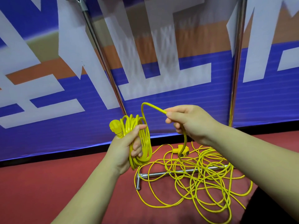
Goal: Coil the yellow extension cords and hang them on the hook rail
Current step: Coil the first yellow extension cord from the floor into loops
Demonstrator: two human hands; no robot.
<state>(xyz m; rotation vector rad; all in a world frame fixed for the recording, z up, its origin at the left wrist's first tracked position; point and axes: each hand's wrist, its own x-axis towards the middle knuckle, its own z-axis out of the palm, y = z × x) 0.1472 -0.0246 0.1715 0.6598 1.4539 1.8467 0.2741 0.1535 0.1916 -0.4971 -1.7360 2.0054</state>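
2 bare arms reaching in from the lower edge.
The left hand (127,146) and right hand (191,123) are uncovered, forearms sleeveless to the frame edge; dark garment (267,207) under the right forearm.

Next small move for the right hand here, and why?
Probably bring the right hand across and lay its arched strand onto the coiled yellow extension cord gripped by the left hand: that loop hangs open between the hands, and much loose yellow cord lies tangled on the red floor.
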